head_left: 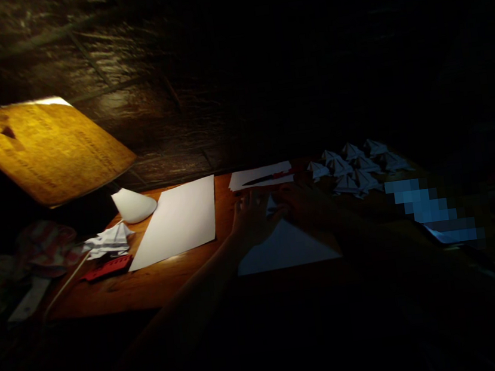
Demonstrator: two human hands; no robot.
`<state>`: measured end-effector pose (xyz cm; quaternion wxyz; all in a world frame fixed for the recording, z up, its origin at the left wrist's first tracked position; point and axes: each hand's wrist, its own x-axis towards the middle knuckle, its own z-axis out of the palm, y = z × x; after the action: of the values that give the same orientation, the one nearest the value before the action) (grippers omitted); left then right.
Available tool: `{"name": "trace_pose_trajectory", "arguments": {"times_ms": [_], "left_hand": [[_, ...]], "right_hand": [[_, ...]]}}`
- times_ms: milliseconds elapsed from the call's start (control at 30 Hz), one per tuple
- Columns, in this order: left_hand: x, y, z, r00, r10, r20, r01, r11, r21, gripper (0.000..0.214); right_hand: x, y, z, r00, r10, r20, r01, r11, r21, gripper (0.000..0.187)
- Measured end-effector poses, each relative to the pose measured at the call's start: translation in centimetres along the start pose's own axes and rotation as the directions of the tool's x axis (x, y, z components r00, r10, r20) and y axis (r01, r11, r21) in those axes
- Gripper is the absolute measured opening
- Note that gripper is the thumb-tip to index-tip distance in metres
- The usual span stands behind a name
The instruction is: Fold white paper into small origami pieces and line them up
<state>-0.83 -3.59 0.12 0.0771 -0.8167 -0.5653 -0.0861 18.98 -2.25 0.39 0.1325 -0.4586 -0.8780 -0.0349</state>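
The scene is very dark. A white paper folded into a triangle (284, 247) lies on the wooden table (151, 281) in front of me. My left hand (251, 216) rests at the triangle's upper left edge, fingers pressed down on the paper near its tip. My right hand (308, 202) is at the upper right of the tip, in deep shadow; its fingers seem pressed on the fold but are hard to make out.
A flat white sheet (177, 221) lies to the left, with a paper cone (133, 205), folded papers (110, 239) and a red object (106, 268). Several folded paper pieces (356, 167) sit at back right. A knife lies on paper (262, 175). A yellow board (42, 150) leans at left.
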Motion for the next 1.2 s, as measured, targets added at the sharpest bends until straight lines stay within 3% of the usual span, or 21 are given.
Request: {"name": "trace_pose_trajectory", "arguments": {"times_ms": [267,500,667,800,1200], "left_hand": [[0.2,-0.5,-0.7,0.999,-0.017,-0.047,0.017,1.000,0.009,0.062],[-0.1,-0.9,-1.4,0.995,-0.102,0.004,0.100,0.983,0.155,0.077],[-0.1,-1.4,-1.2,0.990,-0.140,0.003,0.137,0.971,0.195,0.083],[-0.1,-1.8,-0.8,0.985,-0.170,-0.004,0.169,0.979,0.115,0.088],[-0.4,-2.2,-0.2,0.989,-0.141,-0.036,0.144,0.983,0.109,0.092]], "right_hand": [[-0.5,0.7,-0.9,0.990,0.137,-0.040,-0.139,0.989,-0.052,0.041],[-0.6,1.3,-1.7,0.965,0.261,-0.009,-0.261,0.960,-0.103,0.038],[-0.8,1.2,-1.7,0.957,0.287,-0.031,-0.288,0.949,-0.130,0.036],[-1.0,1.2,-1.8,0.953,0.301,-0.044,-0.304,0.942,-0.144,0.038],[-1.3,1.7,-2.4,0.936,0.349,-0.046,-0.351,0.915,-0.197,0.047]]}}
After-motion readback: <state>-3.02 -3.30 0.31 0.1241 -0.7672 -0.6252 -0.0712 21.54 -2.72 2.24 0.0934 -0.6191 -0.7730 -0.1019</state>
